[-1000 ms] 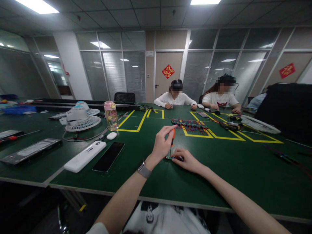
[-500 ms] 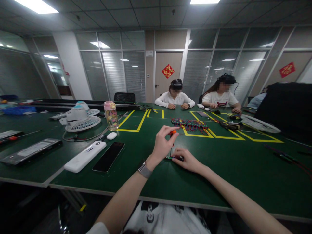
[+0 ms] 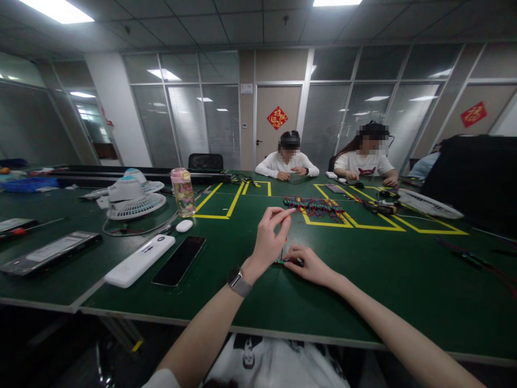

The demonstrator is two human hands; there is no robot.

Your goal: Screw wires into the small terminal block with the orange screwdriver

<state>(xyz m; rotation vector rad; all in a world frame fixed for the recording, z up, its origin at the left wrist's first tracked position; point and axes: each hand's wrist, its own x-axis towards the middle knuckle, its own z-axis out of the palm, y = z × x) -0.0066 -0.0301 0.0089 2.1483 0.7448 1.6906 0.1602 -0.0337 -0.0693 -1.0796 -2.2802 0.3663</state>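
Note:
My left hand (image 3: pixel 270 237), with a watch on its wrist, is closed round an upright screwdriver (image 3: pixel 286 228). Most of its orange-red handle is hidden behind my fingers, and its thin shaft points down at a small green circuit board (image 3: pixel 279 261) on the table. My right hand (image 3: pixel 307 264) rests low beside the shaft, fingers closed on the board's right edge. A small dark part shows under the right fingers, too hidden to name.
Beyond my hands lies a row of wired circuit boards (image 3: pixel 313 206) over yellow tape. To the left are a black phone (image 3: pixel 180 261), a white power bank (image 3: pixel 140 261), a white case (image 3: pixel 184 226), a bottle (image 3: pixel 183 193) and fans (image 3: pixel 135 202). Two people sit across the table (image 3: pixel 242 291).
My left hand has turned on the screwdriver, and its fingers and thumb now cover more of the orange handle. My right hand stays on the board.

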